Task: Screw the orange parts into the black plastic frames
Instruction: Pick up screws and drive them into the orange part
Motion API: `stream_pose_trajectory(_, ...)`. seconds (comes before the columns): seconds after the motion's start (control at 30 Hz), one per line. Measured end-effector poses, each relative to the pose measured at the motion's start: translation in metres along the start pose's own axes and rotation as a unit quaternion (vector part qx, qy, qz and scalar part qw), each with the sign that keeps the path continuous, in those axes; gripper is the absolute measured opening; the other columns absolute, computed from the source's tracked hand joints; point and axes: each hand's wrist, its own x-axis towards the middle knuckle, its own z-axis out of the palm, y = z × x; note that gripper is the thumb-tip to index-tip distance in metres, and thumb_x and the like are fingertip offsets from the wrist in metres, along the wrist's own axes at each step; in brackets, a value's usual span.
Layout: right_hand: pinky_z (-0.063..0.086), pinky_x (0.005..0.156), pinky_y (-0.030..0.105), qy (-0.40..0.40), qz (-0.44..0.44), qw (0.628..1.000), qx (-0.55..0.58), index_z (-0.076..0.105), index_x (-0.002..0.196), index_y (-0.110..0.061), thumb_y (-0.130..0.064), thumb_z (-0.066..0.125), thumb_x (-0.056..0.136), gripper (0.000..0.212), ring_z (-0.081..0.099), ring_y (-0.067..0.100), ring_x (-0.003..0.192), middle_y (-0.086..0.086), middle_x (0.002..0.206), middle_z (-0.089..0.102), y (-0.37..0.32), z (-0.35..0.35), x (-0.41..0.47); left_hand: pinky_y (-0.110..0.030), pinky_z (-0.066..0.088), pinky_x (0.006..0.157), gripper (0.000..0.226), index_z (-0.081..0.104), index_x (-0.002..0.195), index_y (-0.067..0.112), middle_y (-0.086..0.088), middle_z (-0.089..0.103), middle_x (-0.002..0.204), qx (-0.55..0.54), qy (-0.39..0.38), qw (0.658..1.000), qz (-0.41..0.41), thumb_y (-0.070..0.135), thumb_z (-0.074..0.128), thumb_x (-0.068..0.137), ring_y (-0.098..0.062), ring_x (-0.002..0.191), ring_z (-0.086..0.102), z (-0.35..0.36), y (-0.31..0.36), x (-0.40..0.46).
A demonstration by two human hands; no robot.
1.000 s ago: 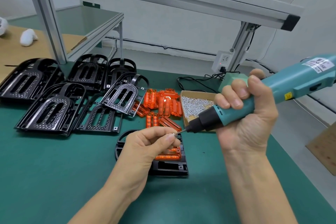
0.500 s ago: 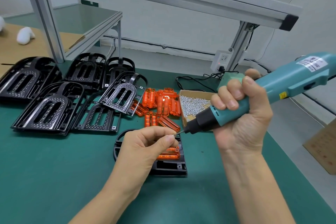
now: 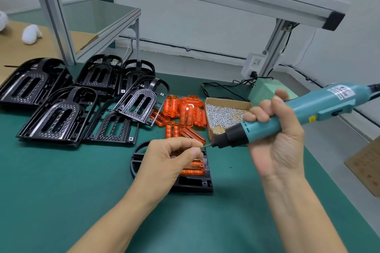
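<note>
The green desk (image 3: 61, 201) under the metal shelf looked much as it did a second before, so little had changed: the left hand (image 3: 168, 162) still pinched a tiny screw at the tip of the blue driver (image 3: 287, 119), which the right hand (image 3: 275, 139) gripped, so the screw was still being loaded, I think. I counted about six spare black frames (image 3: 59, 117) near the far left corner. One more frame (image 3: 193, 183), mid-desk, held an orange part (image 3: 193, 168), with about eight loose orange parts (image 3: 185, 113) and one box of screws (image 3: 224, 115) behind it.

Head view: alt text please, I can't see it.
The left hand pinches a small screw at the bit of a teal electric screwdriver gripped by the right hand, above a black plastic frame holding an orange translucent part on the green mat.
</note>
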Motion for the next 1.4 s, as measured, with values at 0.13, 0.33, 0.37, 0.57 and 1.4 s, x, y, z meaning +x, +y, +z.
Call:
stream_pose_trajectory(0.13,0.043,0.056,0.021,0.014,-0.014,0.999,-0.036,0.054,0.094,-0.022,-0.005,0.058,0.081,0.021,0.042,0.007,0.050,-0.006,0.061,0.041,0.001,-0.010,0.004,-0.017,0.035,0.095,0.040,0.062,0.114,0.044,0.028,0.063,0.108,0.147,-0.023,0.989,-0.001,0.038,0.074,0.076,0.006,0.110,0.051,-0.011,-0.007,0.001)
stream_pose_trajectory(0.33,0.043,0.054,0.024,0.005,-0.015,0.990,-0.140,0.054,0.093,-0.019,-0.001,0.055,0.078,0.023,0.041,0.011,0.049,-0.003,0.060,0.042,0.012,-0.020,0.006,-0.022,-0.017,0.110,0.067,0.048,0.129,0.046,0.038,0.034,0.130,0.497,-0.175,0.847,0.072,0.075,0.048,0.068,0.011,0.135,0.011,-0.015,-0.018,-0.012)
stream_pose_trajectory(0.37,0.043,0.054,0.024,0.000,-0.012,0.988,-0.153,0.054,0.093,-0.019,-0.001,0.055,0.078,0.024,0.041,0.011,0.049,-0.003,0.060,0.042,0.014,-0.021,0.006,-0.025,-0.021,0.109,0.067,0.044,0.133,0.046,0.036,0.031,0.136,0.529,-0.189,0.824,0.071,0.073,0.049,0.072,0.008,0.138,0.008,-0.013,-0.022,-0.013)
stream_pose_trajectory(0.57,0.041,0.053,0.026,-0.020,-0.007,0.978,-0.209,0.054,0.094,-0.018,0.001,0.057,0.076,0.026,0.041,0.013,0.049,-0.001,0.062,0.042,0.022,-0.021,0.007,-0.029,-0.024,0.105,0.052,0.035,0.138,0.049,0.033,0.027,0.145,0.562,-0.184,0.802,0.085,0.059,0.045,0.088,0.004,0.139,0.007,-0.013,-0.027,-0.010)
stream_pose_trajectory(1.4,0.041,0.058,0.031,-0.154,0.007,0.955,-0.255,0.045,0.103,-0.020,0.002,0.057,0.079,0.035,0.041,0.015,0.051,-0.003,0.062,0.050,0.033,-0.019,0.012,-0.029,-0.015,0.108,0.048,0.041,0.136,0.048,0.032,0.033,0.142,0.547,-0.157,0.815,0.107,0.056,0.047,0.088,0.003,0.136,0.013,-0.012,-0.031,-0.009)
